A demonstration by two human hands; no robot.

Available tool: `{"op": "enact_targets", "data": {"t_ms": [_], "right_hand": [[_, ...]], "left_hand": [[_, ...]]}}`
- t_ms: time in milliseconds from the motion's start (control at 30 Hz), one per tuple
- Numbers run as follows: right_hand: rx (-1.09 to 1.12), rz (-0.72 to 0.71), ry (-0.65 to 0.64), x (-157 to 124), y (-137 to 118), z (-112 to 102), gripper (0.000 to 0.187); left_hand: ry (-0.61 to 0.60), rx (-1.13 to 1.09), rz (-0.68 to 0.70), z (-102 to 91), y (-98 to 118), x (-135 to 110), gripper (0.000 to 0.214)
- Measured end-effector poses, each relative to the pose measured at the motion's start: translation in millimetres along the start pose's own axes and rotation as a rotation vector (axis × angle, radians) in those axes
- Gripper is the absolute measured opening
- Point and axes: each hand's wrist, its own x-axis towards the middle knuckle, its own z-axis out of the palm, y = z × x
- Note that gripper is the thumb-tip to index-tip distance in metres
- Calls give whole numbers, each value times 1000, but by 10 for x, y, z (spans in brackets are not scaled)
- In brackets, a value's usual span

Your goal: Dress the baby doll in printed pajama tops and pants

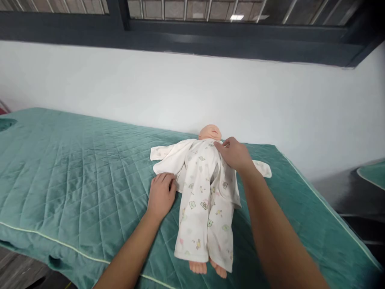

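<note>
A baby doll [210, 132] lies on its back on a green quilted bed cover, its head toward the wall and its bare feet toward me. White trousers [195, 216] with small printed animals cover its legs and reach high up the torso. A white long-sleeved baby shirt [173, 158] lies spread under and around its body, sleeves out to both sides. My right hand [236, 154] is at the doll's upper chest, thumb and fingers closed on the shirt's edge. My left hand [162, 194] rests beside the doll, fingers loosely extended at the shirt's lower side edge.
The green bed cover [75, 168] stretches far to the left, with light piping along its edges. A white wall [120, 88] rises behind the bed, below a dark window frame [210, 38] with bars. Another green-covered surface [374, 174] stands at the right.
</note>
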Motion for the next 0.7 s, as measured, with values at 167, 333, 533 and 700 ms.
{"op": "enact_targets", "data": {"t_ms": [167,333,533,700], "right_hand": [[82,39,-22,92,74,150,26],[358,39,22,74,98,147,22],[405,-42,74,72,-36,213,18],[347,-138,11,-19,-64,200,23]], "left_hand": [[7,11,-20,24,25,-11,19],[0,22,-31,41,34,-23,19],[11,32,-25,40,31,-23,20],[40,39,-32,12,34,-32,23]]}}
